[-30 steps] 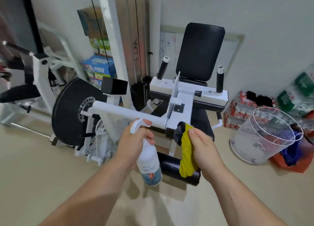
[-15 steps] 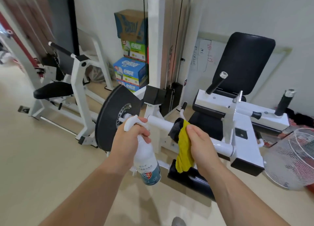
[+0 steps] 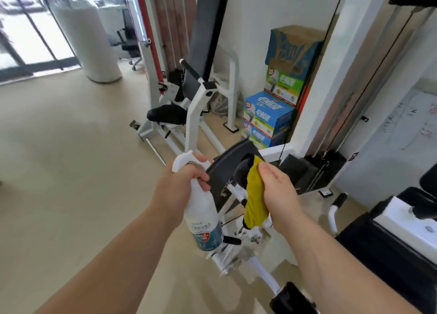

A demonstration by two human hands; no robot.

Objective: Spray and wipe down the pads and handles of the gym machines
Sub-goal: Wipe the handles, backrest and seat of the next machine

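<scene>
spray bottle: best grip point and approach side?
The spray bottle hangs roughly upright, with a narrow neck under the white trigger head and a wider body below. Wrap the neck from the near side, as the left hand does: the widening should stop it slipping, and a finger reaches the trigger.

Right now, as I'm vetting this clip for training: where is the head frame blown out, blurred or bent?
Head view: the window at upper left is blown out and smeared; the white pillar at right leans, from wide-angle bending; the spray bottle in the left hand and the yellow cloth in the right hand are fairly sharp; shadows on the floor are soft.
</scene>
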